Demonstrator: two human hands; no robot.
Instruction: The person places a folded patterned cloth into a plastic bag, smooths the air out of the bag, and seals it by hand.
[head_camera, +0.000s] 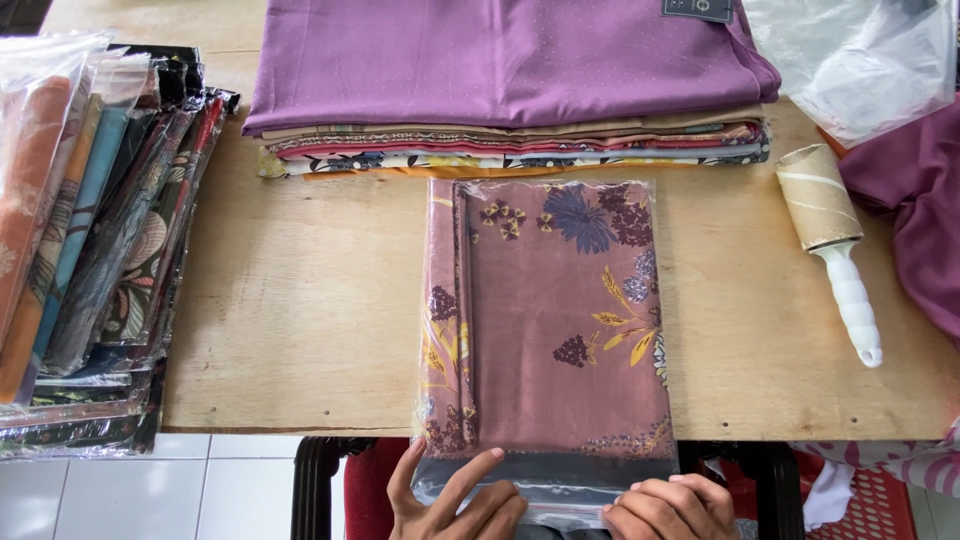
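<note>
A folded mauve floral cloth in a clear plastic bag (550, 320) lies on the wooden table (300, 320), its open end hanging over the near edge. My left hand (455, 500) rests on the bag's lower flap with fingers spread, one finger pointing up onto the plastic. My right hand (670, 508) presses the flap at the lower right with fingers curled over it. Both hands touch the bag's loose plastic end below the cloth.
A stack of folded cloths (510, 90) topped by purple fabric sits behind the bag. Bagged cloths (90, 230) are piled at the left edge. A lint roller (835, 240) lies right, beside magenta fabric (915, 200) and a clear plastic bag (860, 60).
</note>
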